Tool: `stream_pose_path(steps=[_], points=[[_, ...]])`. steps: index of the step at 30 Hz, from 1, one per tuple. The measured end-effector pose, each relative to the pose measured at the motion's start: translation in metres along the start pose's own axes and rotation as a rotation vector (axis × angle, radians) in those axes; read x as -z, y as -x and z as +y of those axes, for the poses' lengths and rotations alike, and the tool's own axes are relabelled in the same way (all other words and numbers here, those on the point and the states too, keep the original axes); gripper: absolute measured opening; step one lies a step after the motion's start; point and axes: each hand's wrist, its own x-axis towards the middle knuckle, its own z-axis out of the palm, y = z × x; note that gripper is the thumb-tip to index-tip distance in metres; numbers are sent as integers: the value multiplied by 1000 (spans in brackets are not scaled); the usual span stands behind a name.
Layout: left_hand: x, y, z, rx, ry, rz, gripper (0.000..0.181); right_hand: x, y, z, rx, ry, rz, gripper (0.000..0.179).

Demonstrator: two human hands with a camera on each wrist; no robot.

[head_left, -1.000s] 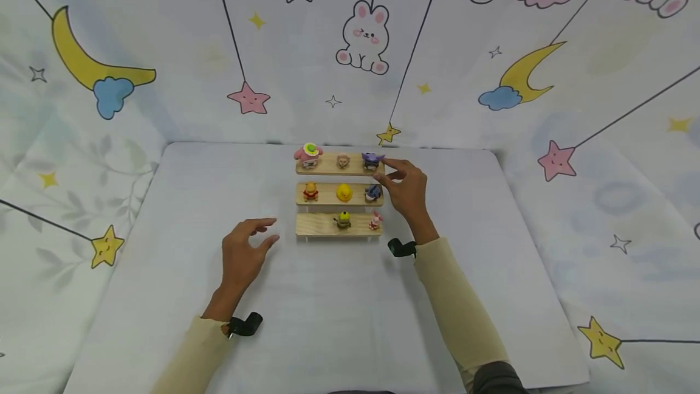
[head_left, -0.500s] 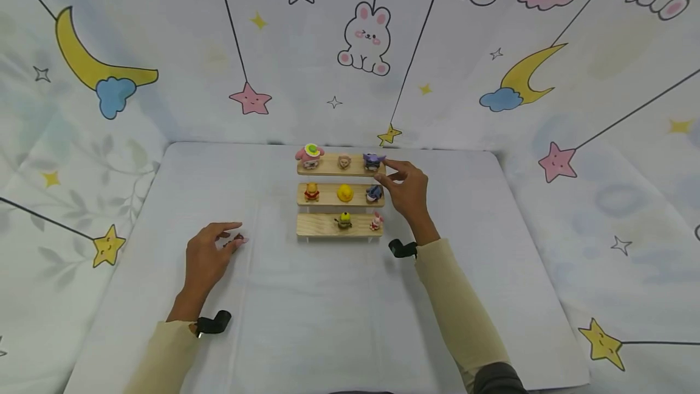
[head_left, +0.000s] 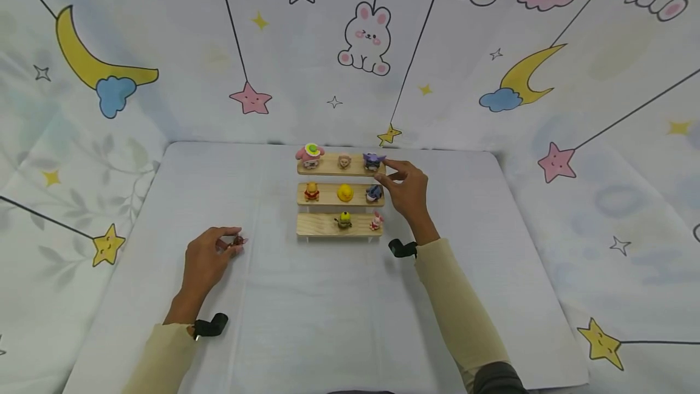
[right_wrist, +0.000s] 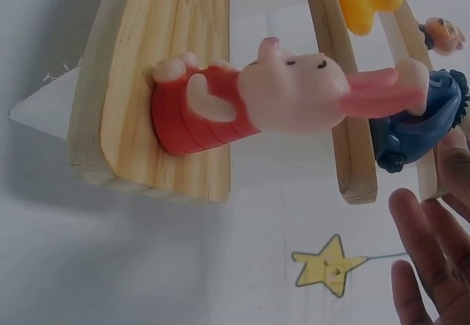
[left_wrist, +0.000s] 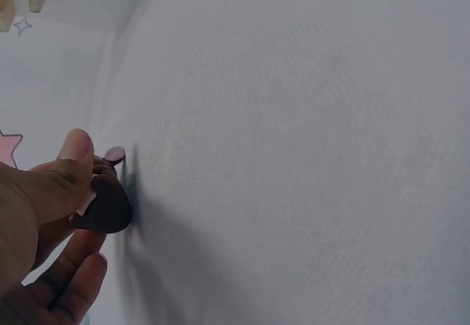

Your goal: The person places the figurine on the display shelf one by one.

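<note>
In the head view, my left hand (head_left: pixel 206 260) pinches a small dark brown figurine (head_left: pixel 237 241) on the tabletop, left of the three-tier wooden display shelf (head_left: pixel 314 225). The left wrist view shows the figurine's rounded dark body (left_wrist: pixel 111 206) between thumb and fingers, against the white surface. My right hand (head_left: pixel 407 190) grips the right end of the top tier, its fingertips close beside a purple figurine (head_left: pixel 373 162). Below it, a blue donkey figurine (head_left: pixel 374 193) and a pink rabbit-eared figurine in red (right_wrist: pixel 209 108) stand on the lower tiers.
Top tier: a pink figurine (head_left: pixel 310 157) and a small brown one (head_left: pixel 343 162). Middle tier: a bear in red (head_left: pixel 311 192) and a yellow duck (head_left: pixel 345 193). Bottom tier: a green-yellow figurine (head_left: pixel 343 220), with bare wood at its left. A patterned cloth (head_left: pixel 306 65) rises behind the white table (head_left: pixel 312 321).
My left hand has moved left and away from the shelf, then closed its thumb and fingers on the brown figurine. The right hand has stayed at the shelf's right end.
</note>
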Motion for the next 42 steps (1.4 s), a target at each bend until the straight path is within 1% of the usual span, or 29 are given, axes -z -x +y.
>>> stream_pose_path(steps=[3, 6, 9, 17, 20, 23, 31, 33, 38, 42], points=[[1, 0, 1, -9, -25, -21, 48, 0, 0, 0, 4, -2, 3, 47], [2, 0, 1, -10, -33, -46, 49, 0, -1, 1, 11, -3, 5, 46], [3, 1, 3, -8, -33, -58, 48, 0, -1, 1, 12, -1, 3, 47], [-1, 1, 7, -7, 7, -23, 47, 1, 1, -2, -4, 2, -3, 46], [-5, -2, 12, -2, 25, -9, 49, 1, 1, -3, -5, 1, -4, 46], [-9, -6, 20, 8, 57, 3, 50, 1, 2, -3, -3, -5, -3, 45], [-20, -14, 50, 45, 210, 10, 48, 0, 1, -1, -2, -3, 1, 46], [-24, -15, 56, 37, 241, 7, 49, 0, 1, -1, -1, -1, 0, 46], [-37, -18, 72, -13, 289, 1, 49, 0, 1, -1, -1, -10, -2, 46], [-49, -21, 83, -59, 304, 22, 47, 0, 1, -1, -3, -18, 0, 45]])
